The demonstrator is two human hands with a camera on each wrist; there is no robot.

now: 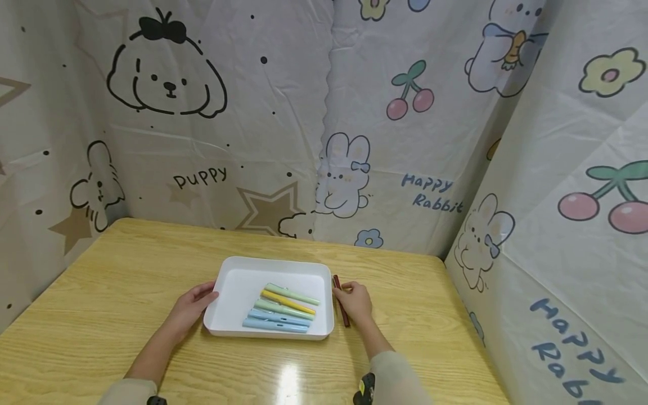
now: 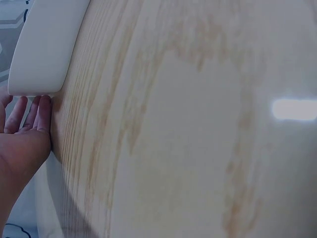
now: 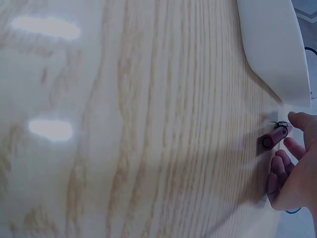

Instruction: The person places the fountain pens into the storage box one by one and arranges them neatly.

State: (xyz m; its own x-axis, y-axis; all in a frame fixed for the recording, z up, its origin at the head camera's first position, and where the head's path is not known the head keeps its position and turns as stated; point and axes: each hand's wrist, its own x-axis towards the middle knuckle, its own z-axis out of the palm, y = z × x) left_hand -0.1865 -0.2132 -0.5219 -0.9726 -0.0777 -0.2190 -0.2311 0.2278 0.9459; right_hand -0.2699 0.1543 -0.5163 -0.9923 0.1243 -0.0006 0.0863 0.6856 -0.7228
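A white tray (image 1: 234, 287) stands on the table, with pens lying side by side in it: two light green pens (image 1: 293, 295), a yellow pen (image 1: 288, 302) and two light blue pens (image 1: 275, 325). My left hand (image 1: 188, 310) holds the tray's left end, thumb at the rim and fingers against the outer wall (image 2: 47, 54). Just beyond the right end lies a dark red pen (image 1: 345, 316). My right hand (image 1: 358, 304) pinches this pen between thumb and fingers; in the right wrist view its round end (image 3: 268, 142) points toward the camera, low over the tabletop.
The wooden table (image 1: 243, 371) reaches back to a printed cloth (image 1: 273, 112) hanging behind it. Another cloth side (image 1: 567, 259) hangs along the right edge. Bright light reflections (image 3: 49, 130) show on the glossy tabletop.
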